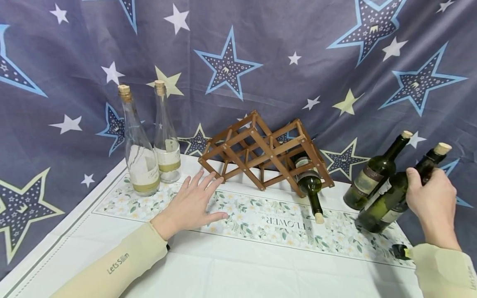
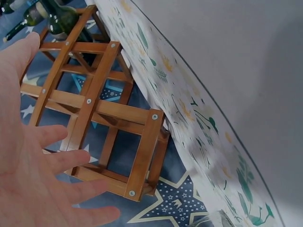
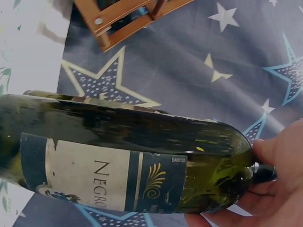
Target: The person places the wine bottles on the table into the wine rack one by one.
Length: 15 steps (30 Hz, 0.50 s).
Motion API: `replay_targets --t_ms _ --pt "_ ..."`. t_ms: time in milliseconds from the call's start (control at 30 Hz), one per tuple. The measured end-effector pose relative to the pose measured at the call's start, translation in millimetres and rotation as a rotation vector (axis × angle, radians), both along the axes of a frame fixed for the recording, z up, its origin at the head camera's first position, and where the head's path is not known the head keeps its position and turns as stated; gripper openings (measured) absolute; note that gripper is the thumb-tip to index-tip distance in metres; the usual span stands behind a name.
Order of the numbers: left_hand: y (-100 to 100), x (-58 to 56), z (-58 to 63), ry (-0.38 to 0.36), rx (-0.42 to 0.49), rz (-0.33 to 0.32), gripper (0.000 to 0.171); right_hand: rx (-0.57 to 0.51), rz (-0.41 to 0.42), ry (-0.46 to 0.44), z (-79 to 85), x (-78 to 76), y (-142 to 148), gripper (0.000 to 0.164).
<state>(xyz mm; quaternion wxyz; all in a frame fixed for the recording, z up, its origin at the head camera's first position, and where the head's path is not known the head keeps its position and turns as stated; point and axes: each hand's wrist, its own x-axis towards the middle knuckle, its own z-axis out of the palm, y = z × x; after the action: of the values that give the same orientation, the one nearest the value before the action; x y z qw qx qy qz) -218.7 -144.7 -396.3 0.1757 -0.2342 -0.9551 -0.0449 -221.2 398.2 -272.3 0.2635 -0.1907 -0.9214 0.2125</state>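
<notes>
My right hand (image 1: 432,198) grips a dark green wine bottle (image 1: 385,203) around its neck and shoulder, the cork showing above the fingers. In the right wrist view the bottle's label (image 3: 104,172) reads "Negro". Just behind it stands a second corked green bottle (image 1: 367,182). My left hand (image 1: 191,203) is spread over the floral runner, its fingertips close to the lower left corner of the wooden wine rack (image 1: 272,157). Another green bottle (image 1: 309,182) lies in the rack's right end, its corked neck pointing toward me.
Two clear corked bottles, one nearer (image 1: 143,169) and one behind (image 1: 167,157), stand at the left. A floral runner (image 1: 257,219) crosses the white table (image 1: 231,269). A small black object (image 1: 400,251) is near my right wrist. A starry curtain (image 1: 279,82) hangs behind.
</notes>
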Motion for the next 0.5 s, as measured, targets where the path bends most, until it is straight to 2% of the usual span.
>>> replay_targets --t_ms 500 --pt "0.2 1.0 0.6 0.004 0.005 -0.002 0.104 -0.003 0.034 0.150 19.1 10.7 -23.6 0.064"
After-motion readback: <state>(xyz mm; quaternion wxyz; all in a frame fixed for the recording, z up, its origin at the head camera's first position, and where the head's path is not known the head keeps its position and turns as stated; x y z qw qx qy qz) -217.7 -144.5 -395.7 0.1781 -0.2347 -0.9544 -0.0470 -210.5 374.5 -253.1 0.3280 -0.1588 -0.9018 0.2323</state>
